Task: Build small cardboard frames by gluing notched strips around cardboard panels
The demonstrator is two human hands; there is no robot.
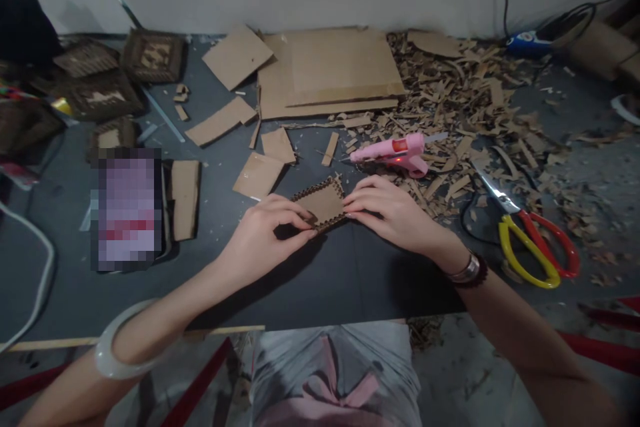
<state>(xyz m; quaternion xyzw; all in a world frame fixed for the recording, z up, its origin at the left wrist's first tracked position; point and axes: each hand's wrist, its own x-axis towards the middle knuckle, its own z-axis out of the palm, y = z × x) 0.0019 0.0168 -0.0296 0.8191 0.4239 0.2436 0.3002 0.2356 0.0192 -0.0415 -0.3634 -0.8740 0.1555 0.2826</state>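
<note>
Left hand (265, 233) and right hand (387, 210) clamped from opposite sides on a small rectangular brown cardboard piece with notched edges (320, 203), centre table, near edge hidden by fingers. Pink hot-glue gun (393, 155) just far of it. Pixelated object (129, 210), left, unreadable.

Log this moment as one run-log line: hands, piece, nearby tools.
left hand: fingers on notched cardboard piece | right hand: fingers on same piece | nearby: pink hot glue gun; red-yellow scissors
</note>
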